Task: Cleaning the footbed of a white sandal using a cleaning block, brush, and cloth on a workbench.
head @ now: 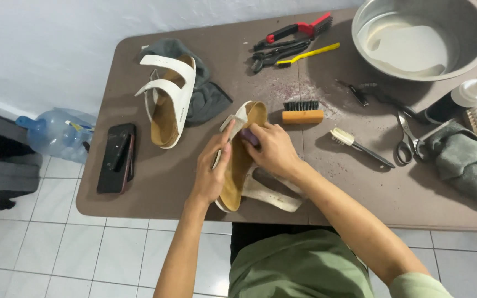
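A white-strapped sandal with a tan cork footbed (242,165) lies lengthwise at the table's near edge. My left hand (212,172) grips its left side and strap. My right hand (273,149) presses a small purple object (250,137) against the footbed near the toe end. A second matching sandal (170,99) rests on a dark grey cloth (210,95) at the back left.
On the brown table (150,182): a dark phone (116,157) at left, a wooden brush (302,112), a white small brush (354,143), scissors (407,139), several brushes at the back (291,41), a metal basin (422,36), a pump bottle (459,99), a grey cloth (467,160). A water jug (56,133) stands on the floor.
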